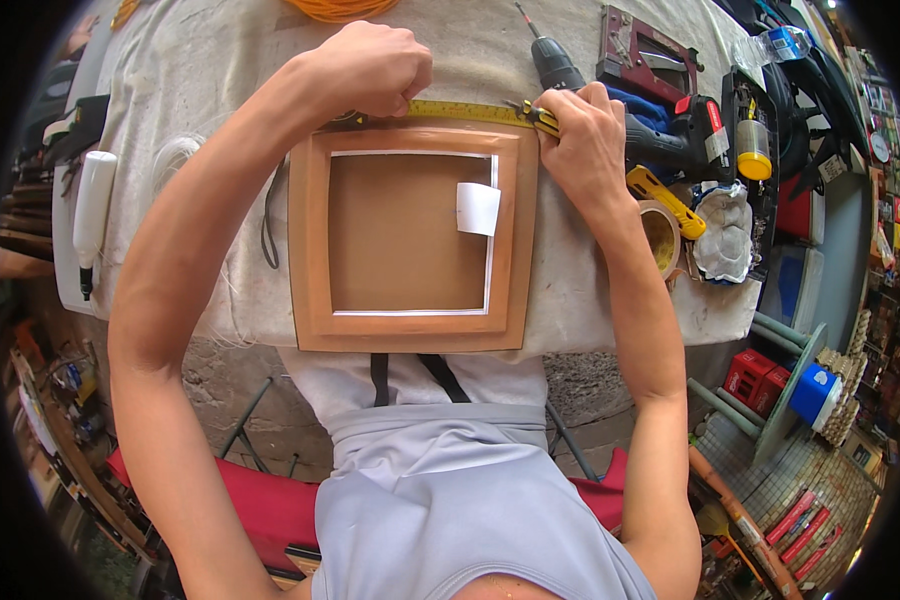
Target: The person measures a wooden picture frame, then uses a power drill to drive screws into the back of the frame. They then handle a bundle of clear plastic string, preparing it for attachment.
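Observation:
A square brown wooden frame (311, 240) lies at the table's near edge, with a white inner border, a brown backing and a small white paper tag (478, 208). Along its far side stretches a yellow tape measure blade (465, 110). My left hand (372, 70) is closed above the blade's left part, fingertips curled down; what they pinch, if anything, is hidden. By the frame's far right corner, my right hand (587, 140) is wrapped round small yellow-and-black pliers (536, 117), their jaws pointing left over the blade's end.
A cloth covers the table (210, 290). Beyond my right hand lie a screwdriver-tipped drill (555, 62), a dark red staple gun (650, 50), a yellow utility knife (667, 202), a tape roll (660, 235) and a crumpled white glove (722, 232). A white bottle (94, 205) lies left; orange cord (340, 8), far.

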The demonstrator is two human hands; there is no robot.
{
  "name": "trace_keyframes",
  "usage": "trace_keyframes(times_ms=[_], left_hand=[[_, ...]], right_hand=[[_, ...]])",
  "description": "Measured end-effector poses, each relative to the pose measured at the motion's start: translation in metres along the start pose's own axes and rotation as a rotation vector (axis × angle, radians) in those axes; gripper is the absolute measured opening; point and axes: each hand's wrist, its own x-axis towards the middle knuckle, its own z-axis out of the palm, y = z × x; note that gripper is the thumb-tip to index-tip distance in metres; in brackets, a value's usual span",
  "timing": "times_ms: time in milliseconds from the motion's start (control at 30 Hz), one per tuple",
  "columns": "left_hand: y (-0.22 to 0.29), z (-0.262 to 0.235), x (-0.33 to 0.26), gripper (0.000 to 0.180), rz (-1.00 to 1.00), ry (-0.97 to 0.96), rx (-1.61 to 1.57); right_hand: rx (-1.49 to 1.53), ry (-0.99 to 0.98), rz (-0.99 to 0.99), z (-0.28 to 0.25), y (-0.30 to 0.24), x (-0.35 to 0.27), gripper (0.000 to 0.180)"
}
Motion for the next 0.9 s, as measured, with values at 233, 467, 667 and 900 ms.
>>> trace_keyframes(times_ms=[233,467,667,900], left_hand=[[0.002,0.002,-0.001,0.005,-0.016,0.029,0.023],[0.003,0.002,-0.002,0.005,-0.043,0.010,0.040],[0.002,0.005,-0.002,0.005,-0.057,0.018,0.023],[0.004,0.003,-0.001,0.007,-0.057,0.014,0.051]], right_hand=[[0.277,-0.208,0.190,-0.028,-0.031,0.011,0.029],[0.332,-0.256,0.039,-0.008,-0.026,0.001,0.024],[0.333,-0.257,0.021,-0.009,-0.027,0.005,0.021],[0.336,-0.249,-0.008,-0.011,-0.026,0.005,0.020]])
